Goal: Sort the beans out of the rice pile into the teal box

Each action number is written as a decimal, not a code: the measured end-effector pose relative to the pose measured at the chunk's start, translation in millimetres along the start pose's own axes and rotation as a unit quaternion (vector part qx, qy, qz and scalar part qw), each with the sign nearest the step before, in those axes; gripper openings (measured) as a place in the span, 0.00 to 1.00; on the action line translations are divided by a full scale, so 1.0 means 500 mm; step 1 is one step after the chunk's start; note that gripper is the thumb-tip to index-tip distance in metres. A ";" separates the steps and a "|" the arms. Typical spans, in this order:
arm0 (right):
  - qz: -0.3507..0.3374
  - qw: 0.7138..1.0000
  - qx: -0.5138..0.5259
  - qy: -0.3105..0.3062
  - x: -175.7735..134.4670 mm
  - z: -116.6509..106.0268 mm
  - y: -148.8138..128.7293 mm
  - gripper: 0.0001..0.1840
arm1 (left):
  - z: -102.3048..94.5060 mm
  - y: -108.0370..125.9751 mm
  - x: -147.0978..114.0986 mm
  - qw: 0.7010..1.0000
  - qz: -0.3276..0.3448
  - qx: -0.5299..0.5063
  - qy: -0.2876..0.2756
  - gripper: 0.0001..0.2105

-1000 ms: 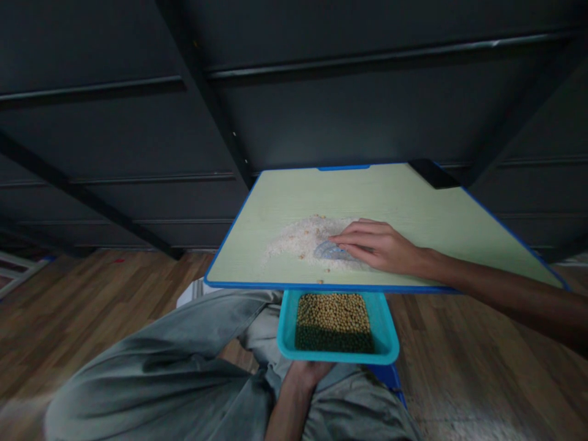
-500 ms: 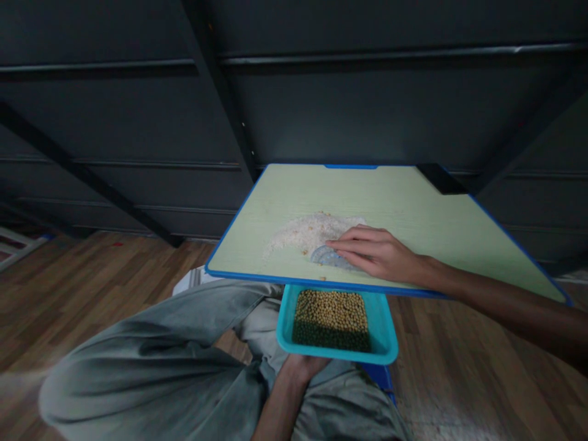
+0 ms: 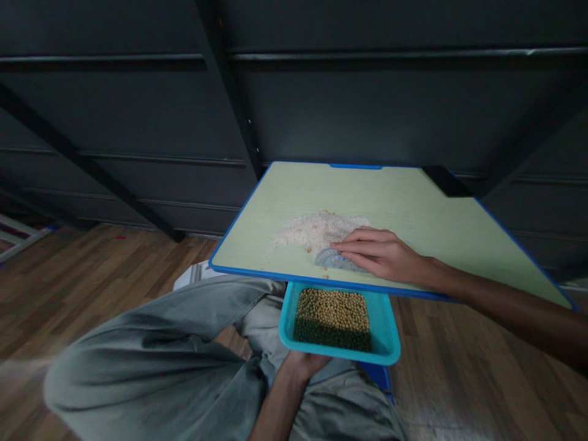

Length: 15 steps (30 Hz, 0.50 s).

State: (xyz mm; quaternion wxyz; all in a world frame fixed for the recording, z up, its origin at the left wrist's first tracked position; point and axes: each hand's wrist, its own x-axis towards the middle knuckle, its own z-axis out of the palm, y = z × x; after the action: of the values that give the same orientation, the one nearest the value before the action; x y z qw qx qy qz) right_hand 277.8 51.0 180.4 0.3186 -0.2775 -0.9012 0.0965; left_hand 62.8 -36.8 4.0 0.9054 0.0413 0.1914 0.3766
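My right hand (image 3: 379,254) rests on the pale green tabletop (image 3: 395,190), its fingers closed on a see-through half-round protractor (image 3: 327,258) lying low against the surface. Just beyond it spreads a heap of white rice grains (image 3: 305,231) with a few yellowish beans in and around it. One loose bean (image 3: 326,277) sits close to the near edge. Below that edge, my left hand (image 3: 305,364) supports a turquoise tray (image 3: 386,324) from underneath; its fingers are hidden by the tray. Yellow soybeans (image 3: 333,305) fill much of the tray, their near part in shadow.
A black flat object (image 3: 448,182) lies at the table's far right corner. Behind the table rises a dark panelled wall (image 3: 358,110). My crossed legs (image 3: 160,361) in grey-green trousers are under the table's near side, above a wooden floor (image 3: 459,361).
The whole view has shifted slightly. The protractor, now a little nearer the loose bean by the edge, stays in my right hand. My left hand and the tray keep their place below the edge.
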 end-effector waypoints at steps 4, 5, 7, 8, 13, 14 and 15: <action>-0.009 1.000 0.025 -0.004 0.000 -0.001 -0.006 0.20 | 0.002 0.001 0.000 1.000 -0.005 0.002 0.008 0.18; -0.010 0.999 0.030 -0.006 0.000 -0.001 -0.007 0.20 | 0.006 0.002 0.000 1.000 -0.003 0.002 0.008 0.18; -0.011 0.999 0.034 -0.010 0.000 -0.001 -0.008 0.20 | 0.013 0.002 -0.001 1.000 0.006 0.000 -0.001 0.18; -0.012 0.999 0.036 -0.010 0.000 0.000 -0.008 0.20 | 0.016 0.003 -0.002 1.000 0.011 -0.001 -0.008 0.18; -0.012 0.999 0.042 -0.007 -0.003 0.000 -0.008 0.19 | 0.017 0.003 -0.005 1.000 0.002 0.005 -0.006 0.18; -0.012 0.999 0.042 -0.006 -0.003 0.000 -0.009 0.19 | 0.016 0.004 -0.005 1.000 0.001 0.005 0.000 0.18; -0.012 0.999 0.043 -0.006 -0.003 0.000 -0.009 0.19 | 0.015 0.004 -0.004 1.000 0.001 0.005 0.004 0.18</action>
State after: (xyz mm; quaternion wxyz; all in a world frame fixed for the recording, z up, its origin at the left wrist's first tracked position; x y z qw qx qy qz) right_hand 276.9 46.4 181.4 0.3256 -0.2518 -0.9016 0.1329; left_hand 62.9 -36.4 12.0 0.9041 0.0443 0.1972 0.3766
